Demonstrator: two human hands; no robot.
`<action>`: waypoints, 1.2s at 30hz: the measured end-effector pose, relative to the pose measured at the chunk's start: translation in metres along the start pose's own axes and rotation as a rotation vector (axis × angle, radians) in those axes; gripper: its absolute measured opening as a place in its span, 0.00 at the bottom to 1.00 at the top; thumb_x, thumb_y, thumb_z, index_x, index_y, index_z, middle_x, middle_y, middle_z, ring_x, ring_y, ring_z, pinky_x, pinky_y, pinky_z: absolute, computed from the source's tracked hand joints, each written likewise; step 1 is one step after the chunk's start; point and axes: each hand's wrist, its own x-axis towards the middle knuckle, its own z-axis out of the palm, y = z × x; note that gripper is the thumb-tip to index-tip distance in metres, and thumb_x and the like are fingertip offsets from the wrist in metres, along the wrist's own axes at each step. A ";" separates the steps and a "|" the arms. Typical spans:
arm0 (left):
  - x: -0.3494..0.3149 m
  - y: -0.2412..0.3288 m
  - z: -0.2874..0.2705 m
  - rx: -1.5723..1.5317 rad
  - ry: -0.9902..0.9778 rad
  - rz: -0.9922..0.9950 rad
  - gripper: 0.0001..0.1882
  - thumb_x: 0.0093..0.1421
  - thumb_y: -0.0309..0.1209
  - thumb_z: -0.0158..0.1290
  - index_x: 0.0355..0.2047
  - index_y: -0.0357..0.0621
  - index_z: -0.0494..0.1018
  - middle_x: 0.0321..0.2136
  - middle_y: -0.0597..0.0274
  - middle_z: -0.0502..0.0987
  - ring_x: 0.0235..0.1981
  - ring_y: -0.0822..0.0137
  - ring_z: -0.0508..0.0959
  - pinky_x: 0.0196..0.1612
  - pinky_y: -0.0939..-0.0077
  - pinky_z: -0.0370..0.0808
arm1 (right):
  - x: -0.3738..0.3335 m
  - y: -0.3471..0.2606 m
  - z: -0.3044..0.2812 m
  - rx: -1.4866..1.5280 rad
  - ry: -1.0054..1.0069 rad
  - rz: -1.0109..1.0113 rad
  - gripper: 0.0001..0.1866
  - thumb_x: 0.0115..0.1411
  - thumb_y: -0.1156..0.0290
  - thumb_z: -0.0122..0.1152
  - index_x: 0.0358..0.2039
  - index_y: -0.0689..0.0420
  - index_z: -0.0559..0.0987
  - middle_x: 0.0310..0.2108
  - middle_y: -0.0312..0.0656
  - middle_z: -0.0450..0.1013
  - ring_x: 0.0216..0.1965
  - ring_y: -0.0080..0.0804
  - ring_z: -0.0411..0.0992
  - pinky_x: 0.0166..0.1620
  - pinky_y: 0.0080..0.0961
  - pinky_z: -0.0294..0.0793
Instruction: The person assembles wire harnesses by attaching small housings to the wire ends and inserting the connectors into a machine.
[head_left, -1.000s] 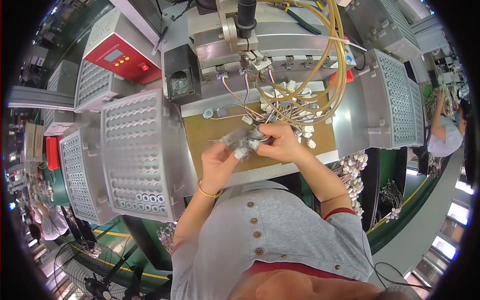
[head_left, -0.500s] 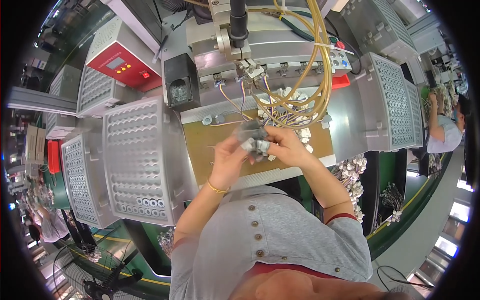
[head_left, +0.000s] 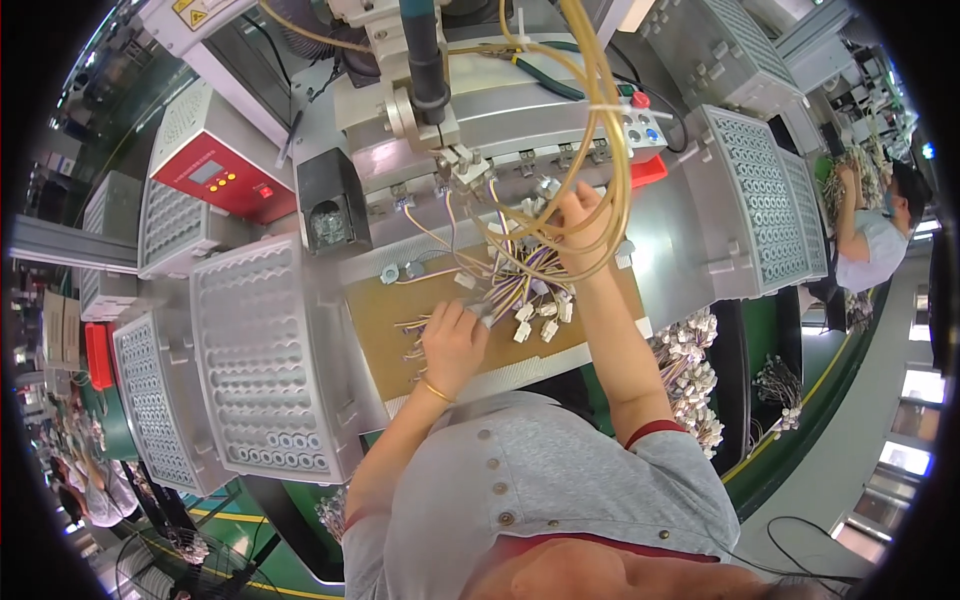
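A brown work board [head_left: 385, 320] lies in front of me, strewn with thin coloured wires ending in small white connectors [head_left: 525, 312]. My left hand [head_left: 452, 338] rests on the board, fingers pinched on a wire end with a small connector. My right hand [head_left: 580, 225] is raised further back, fingers closed on a bundle of wires near the clamps of a grey machine [head_left: 470, 110]. Yellow cables [head_left: 600, 130] loop over that hand.
Perforated grey trays stand at the left [head_left: 260, 370] and right [head_left: 760, 200]. A red control box [head_left: 215, 178] and a black unit [head_left: 330, 215] sit at the back left. Finished wire bundles [head_left: 690, 370] hang at the right. Another person [head_left: 880, 230] works at the far right.
My hands were together over the wires at the board's middle. Now the right hand has reached up and back toward the machine's clamps, and the left hand has dropped lower on the board.
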 end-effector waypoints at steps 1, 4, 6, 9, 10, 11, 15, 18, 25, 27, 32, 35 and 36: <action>0.003 0.005 -0.003 -0.009 0.025 0.009 0.06 0.40 0.23 0.53 0.19 0.37 0.67 0.23 0.55 0.68 0.25 0.57 0.68 0.27 0.68 0.67 | 0.003 0.002 0.005 -0.049 -0.019 0.038 0.02 0.47 0.79 0.50 0.20 0.60 0.67 0.15 0.31 0.65 0.15 0.11 0.58 0.15 0.13 0.53; 0.005 0.014 -0.019 -0.133 -0.084 -0.120 0.05 0.42 0.23 0.52 0.20 0.36 0.67 0.19 0.55 0.68 0.20 0.58 0.68 0.23 0.70 0.66 | 0.009 0.009 0.005 -0.107 -0.050 0.064 0.04 0.47 0.77 0.53 0.20 0.61 0.67 0.14 0.31 0.63 0.14 0.12 0.57 0.15 0.14 0.53; 0.003 0.015 -0.029 -0.251 -0.217 -0.257 0.05 0.43 0.24 0.52 0.21 0.36 0.68 0.17 0.55 0.68 0.17 0.58 0.68 0.21 0.71 0.66 | 0.006 0.008 0.006 -0.110 -0.016 0.104 0.07 0.48 0.74 0.54 0.25 0.65 0.69 0.14 0.32 0.64 0.14 0.14 0.59 0.15 0.14 0.55; -0.002 0.002 -0.044 -0.601 -0.378 -0.462 0.11 0.44 0.23 0.53 0.32 0.38 0.73 0.16 0.56 0.69 0.12 0.64 0.67 0.18 0.74 0.65 | 0.004 0.019 0.016 -0.101 0.045 0.051 0.06 0.50 0.74 0.46 0.21 0.64 0.67 0.11 0.34 0.60 0.11 0.29 0.68 0.13 0.23 0.68; -0.001 0.000 -0.052 -0.606 -0.381 -0.462 0.11 0.44 0.23 0.53 0.32 0.38 0.73 0.16 0.56 0.69 0.12 0.64 0.67 0.18 0.74 0.65 | 0.003 0.015 0.023 -0.106 0.049 0.051 0.06 0.50 0.74 0.46 0.21 0.64 0.67 0.11 0.34 0.60 0.11 0.29 0.68 0.13 0.23 0.68; 0.005 0.001 -0.068 -0.377 -0.384 -0.317 0.11 0.44 0.22 0.53 0.31 0.38 0.73 0.16 0.56 0.69 0.13 0.65 0.67 0.19 0.75 0.65 | -0.003 0.001 0.037 0.000 0.057 0.044 0.07 0.50 0.74 0.46 0.22 0.65 0.67 0.12 0.36 0.61 0.11 0.30 0.68 0.13 0.22 0.67; 0.002 -0.005 -0.101 -0.052 -0.194 -0.238 0.06 0.40 0.23 0.52 0.23 0.40 0.72 0.14 0.56 0.65 0.16 0.59 0.66 0.20 0.68 0.63 | 0.001 -0.015 0.017 -0.532 -0.189 0.007 0.09 0.51 0.72 0.46 0.21 0.66 0.69 0.15 0.40 0.65 0.13 0.29 0.68 0.15 0.20 0.66; 0.001 -0.003 -0.118 -0.035 -0.019 -0.134 0.13 0.41 0.20 0.53 0.31 0.41 0.75 0.15 0.59 0.69 0.15 0.65 0.67 0.19 0.76 0.64 | -0.014 -0.007 -0.012 -0.694 -0.112 -0.334 0.07 0.47 0.71 0.56 0.20 0.62 0.72 0.15 0.38 0.65 0.13 0.27 0.63 0.16 0.21 0.59; -0.001 0.019 -0.120 -0.861 -0.025 -0.616 0.13 0.45 0.22 0.55 0.35 0.38 0.73 0.20 0.70 0.71 0.20 0.81 0.66 0.21 0.85 0.65 | -0.102 -0.010 0.026 -0.620 -1.150 -0.785 0.07 0.41 0.81 0.57 0.25 0.64 0.74 0.20 0.44 0.66 0.21 0.38 0.66 0.25 0.23 0.65; -0.011 -0.002 -0.129 -0.943 -0.007 -0.794 0.15 0.47 0.22 0.54 0.38 0.36 0.71 0.25 0.69 0.72 0.25 0.80 0.69 0.28 0.85 0.67 | -0.099 -0.002 0.021 -0.616 -1.157 -0.808 0.09 0.41 0.81 0.57 0.27 0.64 0.74 0.20 0.44 0.66 0.21 0.38 0.66 0.25 0.24 0.65; -0.120 -0.096 -0.200 0.239 0.361 -1.021 0.16 0.49 0.31 0.50 0.40 0.40 0.71 0.35 0.51 0.74 0.39 0.57 0.73 0.43 0.70 0.67 | -0.091 -0.004 0.015 -0.655 -1.071 -0.709 0.13 0.41 0.82 0.57 0.31 0.64 0.74 0.24 0.45 0.66 0.23 0.36 0.64 0.26 0.25 0.64; -0.189 -0.117 -0.220 0.707 0.349 -0.972 0.17 0.49 0.33 0.49 0.40 0.40 0.71 0.36 0.49 0.72 0.43 0.55 0.70 0.45 0.65 0.64 | -0.095 -0.010 0.021 -0.658 -1.105 -0.641 0.14 0.42 0.81 0.56 0.34 0.65 0.74 0.26 0.46 0.66 0.25 0.35 0.65 0.28 0.24 0.64; -0.200 -0.116 -0.218 0.909 0.293 -0.853 0.15 0.48 0.34 0.50 0.33 0.37 0.71 0.31 0.49 0.71 0.37 0.51 0.69 0.42 0.65 0.65 | -0.094 -0.009 0.021 -0.649 -1.137 -0.636 0.13 0.44 0.80 0.54 0.34 0.65 0.73 0.27 0.45 0.66 0.26 0.35 0.65 0.28 0.24 0.64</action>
